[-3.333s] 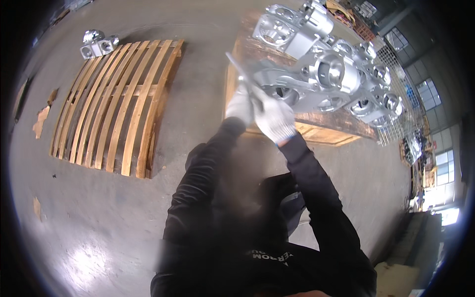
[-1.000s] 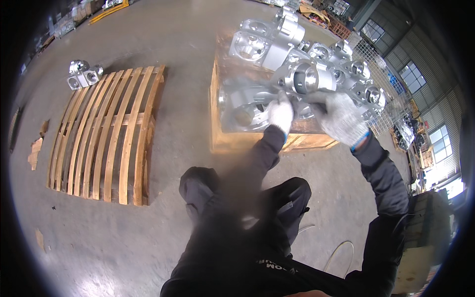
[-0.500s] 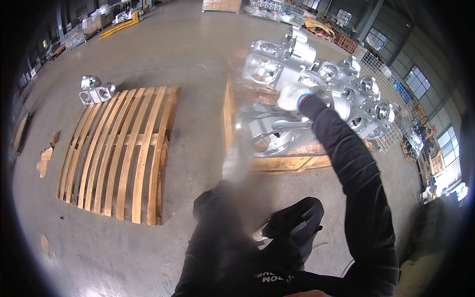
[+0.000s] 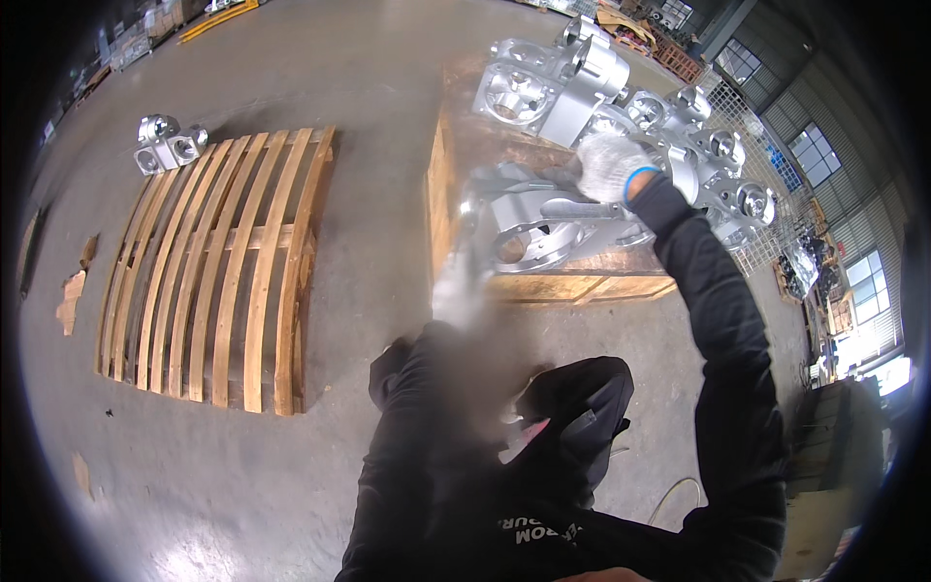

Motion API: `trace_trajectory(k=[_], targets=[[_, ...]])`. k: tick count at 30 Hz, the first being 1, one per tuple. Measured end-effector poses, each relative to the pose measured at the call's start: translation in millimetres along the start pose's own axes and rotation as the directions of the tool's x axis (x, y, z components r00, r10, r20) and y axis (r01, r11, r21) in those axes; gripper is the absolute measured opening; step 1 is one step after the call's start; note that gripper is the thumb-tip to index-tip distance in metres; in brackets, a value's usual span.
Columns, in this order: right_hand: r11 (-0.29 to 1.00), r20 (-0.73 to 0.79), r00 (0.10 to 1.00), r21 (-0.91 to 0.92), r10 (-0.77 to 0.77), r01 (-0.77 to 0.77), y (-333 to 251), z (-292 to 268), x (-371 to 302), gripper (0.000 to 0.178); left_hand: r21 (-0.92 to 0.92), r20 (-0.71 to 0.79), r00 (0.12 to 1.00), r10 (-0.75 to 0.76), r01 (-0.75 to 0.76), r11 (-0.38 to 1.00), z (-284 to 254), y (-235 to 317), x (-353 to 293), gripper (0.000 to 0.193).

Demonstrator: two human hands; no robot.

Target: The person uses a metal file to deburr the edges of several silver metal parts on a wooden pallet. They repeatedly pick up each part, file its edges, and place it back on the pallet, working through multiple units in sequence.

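A large silver metal casting (image 4: 531, 225) with round openings lies along the near edge of a wooden crate top (image 4: 582, 288). My right hand (image 4: 611, 169), in a white glove, is closed at the casting's far right part, its fingertips partly hidden. Beside the casting's left end is my left hand (image 4: 458, 289), also white-gloved and smeared, so its fingers cannot be made out. More silver castings (image 4: 558, 89) stand close together behind and to the right of my right hand.
A slatted wooden pallet (image 4: 218, 272) lies on the floor to the left, with a single casting (image 4: 170, 145) at its far corner. Wire mesh cages (image 4: 752, 126) stand behind the crate at right. Cardboard scraps (image 4: 71, 301) lie on the floor at far left.
The view has tilted down, so the surroundings sit higher. My right hand and the right part of the casting have shifted to the right; my left hand stays beside its left end.
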State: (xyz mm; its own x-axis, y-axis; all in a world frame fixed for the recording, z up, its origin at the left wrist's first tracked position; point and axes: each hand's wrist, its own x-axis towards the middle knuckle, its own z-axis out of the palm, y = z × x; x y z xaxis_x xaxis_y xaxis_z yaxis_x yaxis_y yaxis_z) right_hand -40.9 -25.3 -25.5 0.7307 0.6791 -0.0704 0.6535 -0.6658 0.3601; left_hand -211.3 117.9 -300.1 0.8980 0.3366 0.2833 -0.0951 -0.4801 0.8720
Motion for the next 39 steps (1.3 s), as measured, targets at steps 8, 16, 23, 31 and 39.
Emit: trace_trajectory(k=[8,16,23,31,39], targets=[[0.938,-0.089,0.984,0.327,0.155,-0.118,-9.8,-3.4,-3.4,0.033,0.013,-0.125,0.992,-0.021,0.023,1.0,9.0,12.8,1.3,0.095],[0.914,-0.259,0.937,0.385,0.236,-0.125,-22.7,-17.9,-38.4,0.026,-0.024,-0.097,0.995,0.03,-0.032,0.999,14.4,8.9,5.2,0.095],[0.986,-0.297,0.949,0.094,-0.103,0.136,-19.6,-22.2,-22.0,0.019,0.034,-0.15,0.985,0.081,-0.076,0.997,19.1,7.5,3.8,0.089],[0.916,-0.237,0.971,0.387,-0.016,0.109,-54.5,-3.4,9.3,0.033,0.107,-0.157,0.983,0.099,-0.083,0.991,28.6,-4.4,7.4,0.09],[0.931,-0.588,0.806,0.258,-0.059,0.256,-61.9,26.6,22.8,0.02,0.093,-0.223,0.96,0.168,-0.15,0.984,36.4,-9.8,4.4,0.092]])
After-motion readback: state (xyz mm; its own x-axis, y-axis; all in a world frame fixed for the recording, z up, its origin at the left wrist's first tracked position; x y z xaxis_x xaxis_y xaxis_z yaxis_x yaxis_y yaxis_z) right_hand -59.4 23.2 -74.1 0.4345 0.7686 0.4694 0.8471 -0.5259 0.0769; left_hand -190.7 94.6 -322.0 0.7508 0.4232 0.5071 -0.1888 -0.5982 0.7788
